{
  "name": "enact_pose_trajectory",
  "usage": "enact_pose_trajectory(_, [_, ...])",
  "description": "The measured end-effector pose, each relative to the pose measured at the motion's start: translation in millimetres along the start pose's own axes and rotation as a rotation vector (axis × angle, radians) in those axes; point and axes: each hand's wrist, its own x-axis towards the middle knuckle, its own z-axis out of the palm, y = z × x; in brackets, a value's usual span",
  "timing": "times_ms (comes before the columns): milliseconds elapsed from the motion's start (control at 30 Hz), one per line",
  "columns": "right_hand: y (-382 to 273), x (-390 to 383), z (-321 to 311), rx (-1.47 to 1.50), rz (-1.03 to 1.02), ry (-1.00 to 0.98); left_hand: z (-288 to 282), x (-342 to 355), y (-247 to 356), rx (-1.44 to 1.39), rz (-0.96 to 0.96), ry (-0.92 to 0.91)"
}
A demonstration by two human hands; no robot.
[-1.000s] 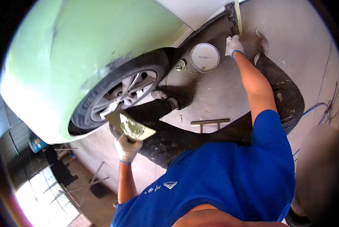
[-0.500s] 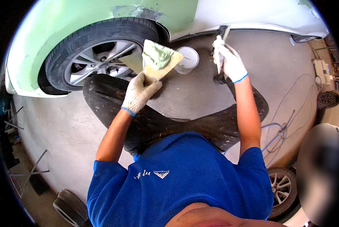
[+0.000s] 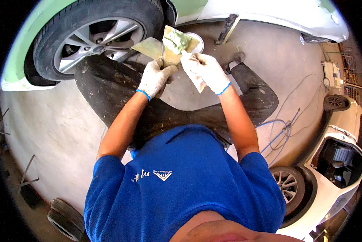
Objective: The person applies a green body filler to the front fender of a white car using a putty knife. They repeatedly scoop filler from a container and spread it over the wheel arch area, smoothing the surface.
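Note:
My left hand [image 3: 154, 78], in a knitted glove with blue cuff, grips a thin yellowish board [image 3: 145, 49] with a thick pale green putty blob [image 3: 177, 39] on its upper piece. My right hand [image 3: 214, 74], gloved alike, is closed on a flat off-white scraper [image 3: 194, 71], whose upper end meets the board beside the putty. Partly hidden behind them stands a white round can [image 3: 198, 47]. My bent legs [image 3: 249, 92] in stained dark trousers frame both hands.
A green and white car [image 3: 201, 10] with a silver-rimmed wheel [image 3: 98, 49] is ahead. A dark strip [image 3: 227, 29] stands by its sill. A blue hose [image 3: 278, 137] lies on the floor at right. Another car [image 3: 316, 201] is at far right, tyres [image 3: 61, 220] at lower left.
Both hands have drawn together, the right moving left and down from near the sill so its scraper reaches the board. The view has swung, showing more of the right-hand car.

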Motion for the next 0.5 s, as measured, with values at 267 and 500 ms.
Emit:
enact_pose_trajectory(267, [20,12,21,0.073,-0.039,0.121,-6,-3,9,0.182,-0.052,-0.019])
enact_pose_trajectory(500, [31,19,26,-0.191,-0.082,0.172,-5,-3,7,0.154,-0.068,-0.023])
